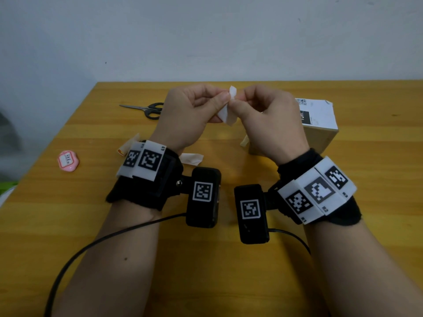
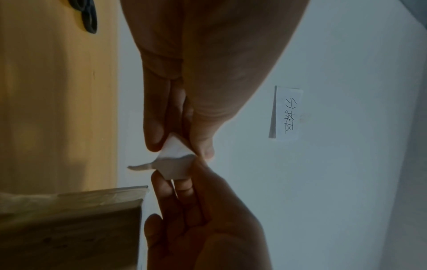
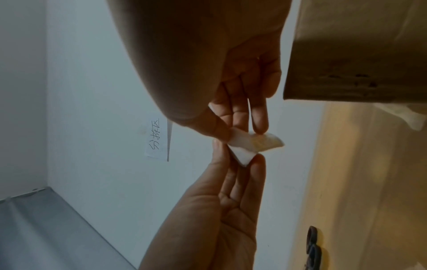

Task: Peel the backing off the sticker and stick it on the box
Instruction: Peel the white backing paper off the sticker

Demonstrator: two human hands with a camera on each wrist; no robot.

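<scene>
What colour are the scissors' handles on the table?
Black; the scissors lie left of the left hand, clearest in the head view.

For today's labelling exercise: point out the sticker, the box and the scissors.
sticker (image 1: 225, 115): head view, lower white flap between the hands.
box (image 1: 320, 115): head view, white top face.
scissors (image 1: 153, 109): head view, black handles.

Looks like a plain office or workroom, set up for recording. Wood-grain counter (image 1: 229, 259) pushed against a bare white wall (image 1: 206, 37). A handwritten paper note (image 2: 289, 113) is stuck on that wall above the counter. On the counter: black scissors (image 1: 148, 109) left of centre, an opened cardboard box (image 1: 320, 124) to the right, paper scraps (image 1: 191, 158) near the middle, a pink tag (image 1: 68, 160) near the left edge.
</scene>
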